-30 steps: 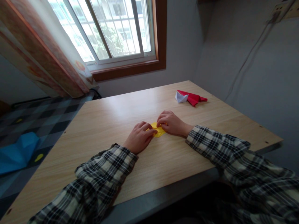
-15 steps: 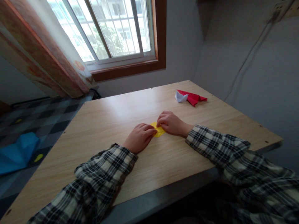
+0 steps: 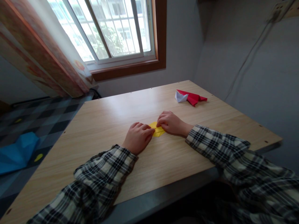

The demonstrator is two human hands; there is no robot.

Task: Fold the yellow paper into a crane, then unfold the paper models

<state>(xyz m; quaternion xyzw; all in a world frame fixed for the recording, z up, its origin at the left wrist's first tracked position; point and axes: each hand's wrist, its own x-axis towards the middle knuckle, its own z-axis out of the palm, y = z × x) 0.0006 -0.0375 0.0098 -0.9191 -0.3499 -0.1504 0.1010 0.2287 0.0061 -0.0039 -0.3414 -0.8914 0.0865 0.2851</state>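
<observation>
A small piece of folded yellow paper [image 3: 159, 132] lies flat on the wooden table [image 3: 112, 115], between my two hands. My left hand [image 3: 139, 137] has its fingers bent together at the paper's left edge, thumb and fingertips on it. On the upper right side, my right hand [image 3: 171, 122] pinches or presses the paper with curled fingers. Both hands cover parts of the paper, so its full outline is hidden.
Toward the table's far right stand a white folded paper boat [image 3: 181, 96] and a red folded paper plane [image 3: 194, 97], touching or nearly so. Left of the table, a blue folded paper [image 3: 20, 152] rests on a checked cloth surface [image 3: 56, 115]. A window [image 3: 112, 31] is behind.
My left hand has slid slightly left along the yellow paper, uncovering a bit more of its middle. My right hand stays in place.
</observation>
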